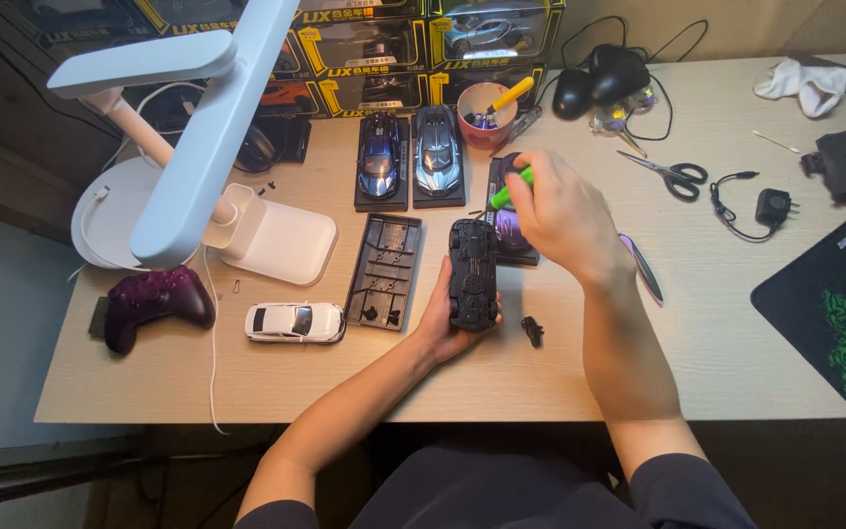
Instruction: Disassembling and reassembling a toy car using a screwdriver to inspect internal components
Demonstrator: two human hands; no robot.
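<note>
Left hand: the left hand (446,328) is closed around the black plastic toy car chassis (473,273), holding it from below with its underside facing up, above the middle of the bench near the front edge.
Right hand: the right hand (562,217) is curled around the green-handled screwdriver (508,187); the fingers are pressed on the handle and the hand is just above the far end of the chassis. The tip of the tool is hidden.
Bench: the light wooden bench (717,343) carries everything.
Left of the chassis: a dark grey flat plastic base plate (384,271) lies just beside the left hand; a small white toy car (295,321) is beside it, and a dark purple game controller (154,302) lies near the left edge.
Far side: a blue model car (380,155) and a silver-blue model car (437,149) stand side by side on black stands.
Right side: black-handled scissors (673,175) lie well apart from the hands, and a black and green mouse pad (834,313) is at the right edge.
</note>
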